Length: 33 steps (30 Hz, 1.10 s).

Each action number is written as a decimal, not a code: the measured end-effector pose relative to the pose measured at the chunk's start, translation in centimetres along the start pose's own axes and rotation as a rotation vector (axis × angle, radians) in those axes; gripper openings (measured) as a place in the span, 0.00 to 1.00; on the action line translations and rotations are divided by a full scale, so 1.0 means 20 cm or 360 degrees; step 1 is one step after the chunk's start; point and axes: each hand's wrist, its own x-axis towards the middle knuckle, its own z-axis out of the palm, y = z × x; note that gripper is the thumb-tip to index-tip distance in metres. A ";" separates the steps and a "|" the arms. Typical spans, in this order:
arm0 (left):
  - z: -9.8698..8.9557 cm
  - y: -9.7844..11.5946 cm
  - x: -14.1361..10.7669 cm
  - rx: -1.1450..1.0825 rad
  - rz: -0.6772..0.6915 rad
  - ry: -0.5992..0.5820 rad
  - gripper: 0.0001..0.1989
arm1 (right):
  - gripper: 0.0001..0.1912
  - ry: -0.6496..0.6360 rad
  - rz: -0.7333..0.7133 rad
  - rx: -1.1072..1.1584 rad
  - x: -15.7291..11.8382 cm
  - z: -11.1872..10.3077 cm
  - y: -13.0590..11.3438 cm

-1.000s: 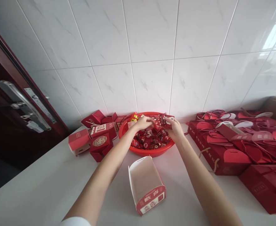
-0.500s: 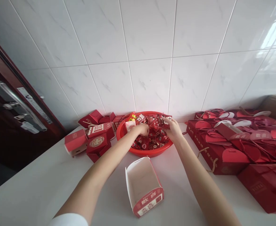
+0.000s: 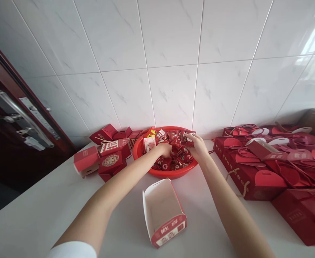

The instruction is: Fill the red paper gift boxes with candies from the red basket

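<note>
A red plastic basin [image 3: 170,175] full of small red-wrapped candies [image 3: 177,154] stands against the tiled wall. Inside it, my left hand [image 3: 165,149] is curled down among the wrappers; its fingertips and whatever they grip are hidden. At the right side of the basin, my right hand [image 3: 200,147] has its thumb and fingers closed on a red candy packet [image 3: 189,133]. Nearer to me on the table lies an opened red-and-white paper box [image 3: 163,208], its pale inside facing up and nothing visible in it.
Several small red boxes [image 3: 111,165] are grouped left of the basin. Many red gift boxes [image 3: 250,175] with rope handles crowd the white table's [image 3: 74,211] right side. A dark door [image 3: 14,143] with a metal handle is at the left.
My left hand has shifted slightly right and deeper among the candies. My right hand stays at the basin's right side with the packet. The box has not moved.
</note>
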 end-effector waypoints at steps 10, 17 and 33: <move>-0.01 0.02 -0.03 -0.0004 0.0038 -0.0058 0.08 | 0.13 0.0006 -0.0014 -0.0023 0.01 -0.01 0.01; -0.04 -0.01 -0.05 -0.0157 0.0065 -0.0015 0.14 | 0.12 0.0010 -0.0017 0.0017 0.00 0.00 0.00; -0.07 -0.03 -0.06 -0.0141 -0.0014 0.0443 0.17 | 0.13 0.0100 -0.0057 0.0019 -0.01 0.01 -0.01</move>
